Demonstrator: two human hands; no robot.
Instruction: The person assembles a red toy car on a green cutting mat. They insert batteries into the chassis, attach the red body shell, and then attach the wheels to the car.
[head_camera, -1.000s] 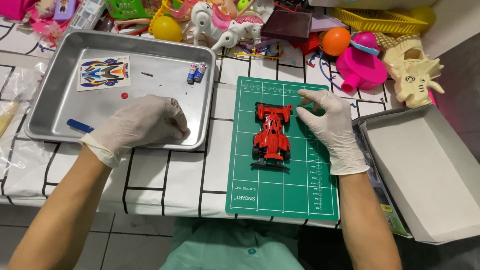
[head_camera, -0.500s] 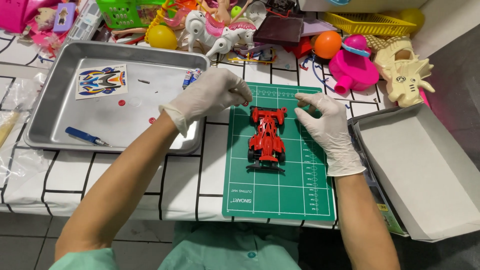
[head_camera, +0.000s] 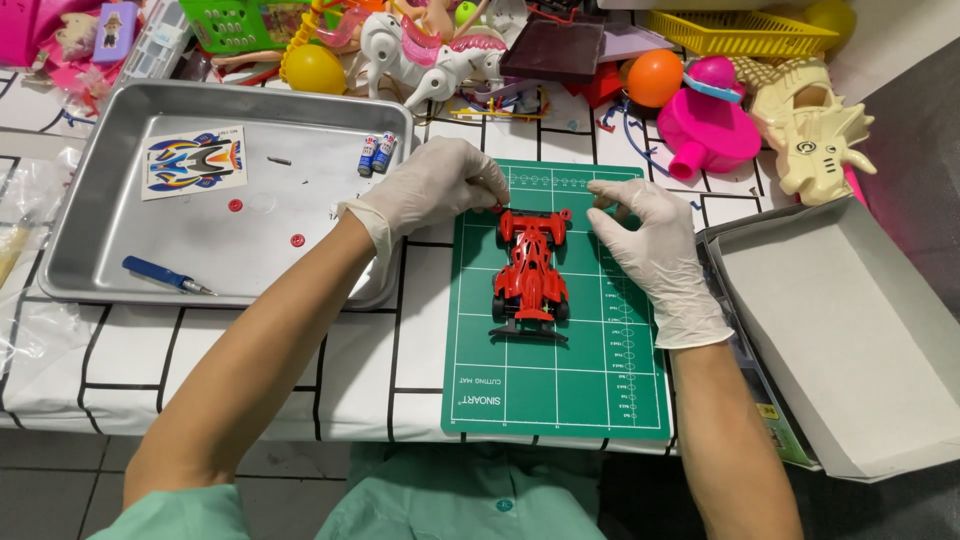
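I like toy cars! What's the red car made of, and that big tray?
The red toy car looks like glossy moulded plastic, with shiny highlights on its body. The tray looks like brushed metal, probably steel or aluminium: dull grey sheen and a rolled rim.

Upper left of the frame, inside the metal tray (head_camera: 100, 250): a rectangular white sticker sheet (head_camera: 194, 162) printed with blue, yellow, orange and black car-body shapes, lying flat and slightly tilted. Just right of it, near the tray's upper right corner: two small batteries (head_camera: 376, 153) with blue, white and red labels, side by side. Far right: an open grey-white cardboard box (head_camera: 850, 330), shallow, angled, its green-edged printed part (head_camera: 780, 430) peeking out along the lower left side.
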